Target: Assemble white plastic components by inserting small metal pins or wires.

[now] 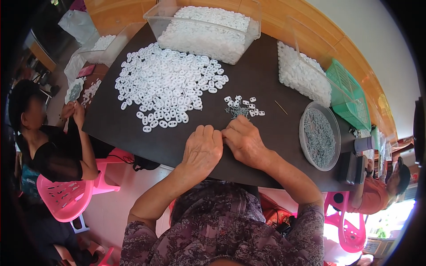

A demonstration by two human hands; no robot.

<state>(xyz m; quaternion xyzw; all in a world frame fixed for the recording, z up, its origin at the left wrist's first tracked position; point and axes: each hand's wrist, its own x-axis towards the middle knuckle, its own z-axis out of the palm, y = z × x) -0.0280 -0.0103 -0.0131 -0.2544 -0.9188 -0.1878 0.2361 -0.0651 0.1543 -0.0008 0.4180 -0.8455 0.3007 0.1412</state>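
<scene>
My left hand and my right hand meet at the table's near side, fingers curled in and fingertips together. Whatever they grip is hidden behind the knuckles. Just beyond my right hand lies a small heap of grey screw-like pieces. Beside it are several loose white plastic pieces. To the left spreads a large pile of white oval pieces with two holes each. A round clear tub full of the same kind of grey pieces stands at the right.
Clear bins of white pieces line the far edge of the dark table. A thin brass-coloured stick, a green basket and a dark box lie to the right. One person sits at left, another at right.
</scene>
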